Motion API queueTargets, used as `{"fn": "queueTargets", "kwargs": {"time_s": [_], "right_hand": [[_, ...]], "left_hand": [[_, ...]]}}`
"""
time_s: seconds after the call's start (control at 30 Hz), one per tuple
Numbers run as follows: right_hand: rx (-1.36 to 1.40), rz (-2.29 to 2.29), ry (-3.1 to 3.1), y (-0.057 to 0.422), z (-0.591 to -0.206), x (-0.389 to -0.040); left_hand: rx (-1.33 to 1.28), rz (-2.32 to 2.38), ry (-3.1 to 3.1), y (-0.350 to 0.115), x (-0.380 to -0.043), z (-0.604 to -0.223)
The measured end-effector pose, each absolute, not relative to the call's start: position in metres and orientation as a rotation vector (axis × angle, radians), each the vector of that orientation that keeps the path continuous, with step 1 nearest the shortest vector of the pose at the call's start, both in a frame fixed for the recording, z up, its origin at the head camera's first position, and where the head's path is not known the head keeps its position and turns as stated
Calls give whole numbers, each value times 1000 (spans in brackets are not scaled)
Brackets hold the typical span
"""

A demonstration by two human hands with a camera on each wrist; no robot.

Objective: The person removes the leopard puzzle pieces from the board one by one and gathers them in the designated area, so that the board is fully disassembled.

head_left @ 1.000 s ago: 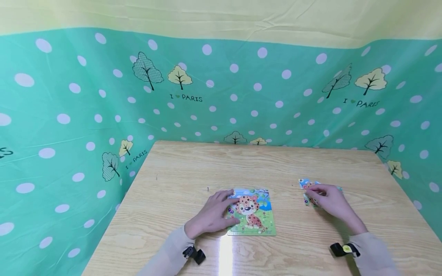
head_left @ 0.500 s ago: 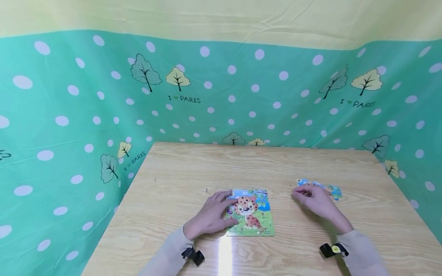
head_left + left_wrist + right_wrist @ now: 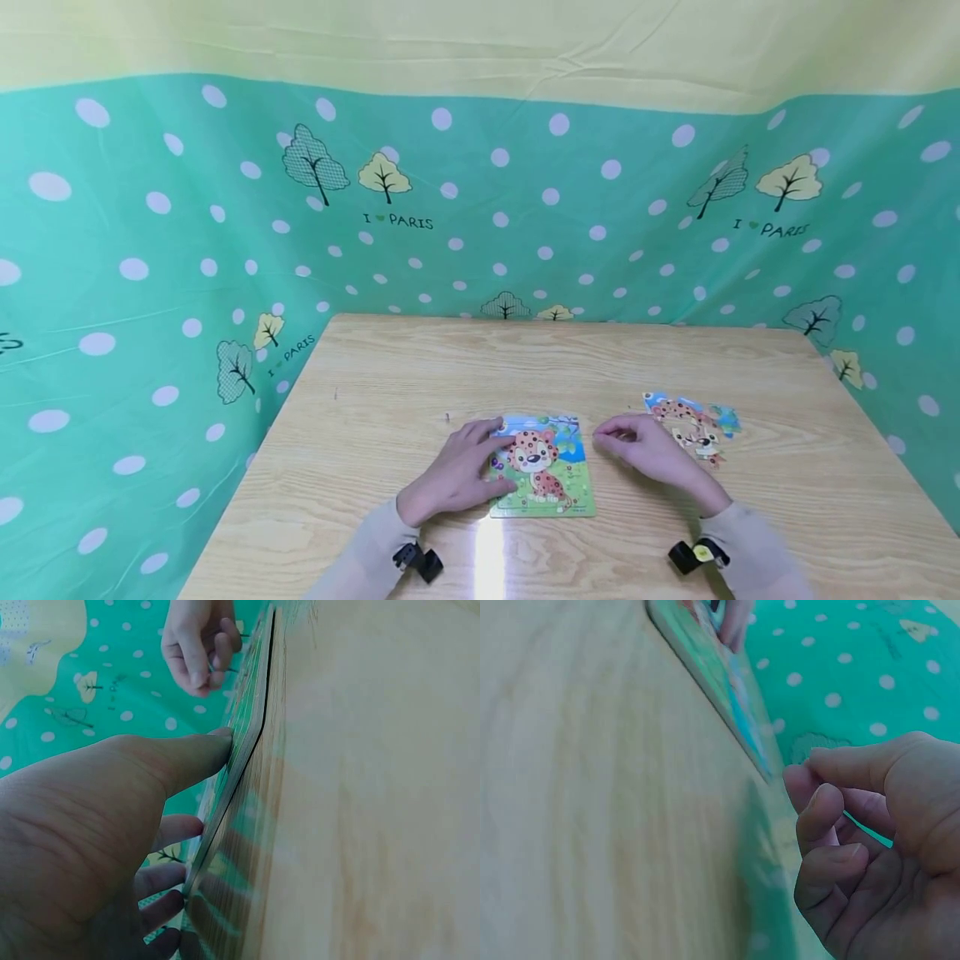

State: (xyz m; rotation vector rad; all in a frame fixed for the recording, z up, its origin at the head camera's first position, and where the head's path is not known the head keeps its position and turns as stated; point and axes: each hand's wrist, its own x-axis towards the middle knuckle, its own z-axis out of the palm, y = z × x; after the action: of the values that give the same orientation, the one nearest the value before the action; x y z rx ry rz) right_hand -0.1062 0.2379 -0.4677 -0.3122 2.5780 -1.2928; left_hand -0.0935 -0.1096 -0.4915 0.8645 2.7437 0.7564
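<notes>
A square jigsaw board [image 3: 573,487] with a spotted leopard cub picture lies on the wooden table. My left hand [image 3: 459,471] rests on its left side, thumb and fingers spread; in the left wrist view the thumb [image 3: 196,759] lies on the board's face near its edge. Just right of the board is my right hand [image 3: 648,450], thumb and forefinger tips pinched together. What it pinches, a small puzzle piece, is almost wholly hidden by the fingertips. In the right wrist view the other fingers [image 3: 821,877] curl in. Behind this hand lie several loose puzzle pieces [image 3: 693,429].
The wooden table [image 3: 390,358] runs back to a green dotted cloth [image 3: 495,200] hung behind and at both sides. A small dark mark [image 3: 447,417] shows on the table left of the board. Each wrist wears a black strap [image 3: 697,554].
My right hand has moved left from the loose pieces to beside the board; a green piece that lay at their lower left is gone from there. The left hand has stayed on the board.
</notes>
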Motion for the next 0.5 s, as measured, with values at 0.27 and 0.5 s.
{"fn": "queueTargets", "kwargs": {"time_s": [0.27, 0.5], "right_hand": [[-409, -1233, 2598, 216, -476, -104], [-523, -1154, 2620, 211, -482, -103]], "left_hand": [[865, 773, 2733, -109, -93, -492], [860, 772, 2728, -110, -94, -492]]}}
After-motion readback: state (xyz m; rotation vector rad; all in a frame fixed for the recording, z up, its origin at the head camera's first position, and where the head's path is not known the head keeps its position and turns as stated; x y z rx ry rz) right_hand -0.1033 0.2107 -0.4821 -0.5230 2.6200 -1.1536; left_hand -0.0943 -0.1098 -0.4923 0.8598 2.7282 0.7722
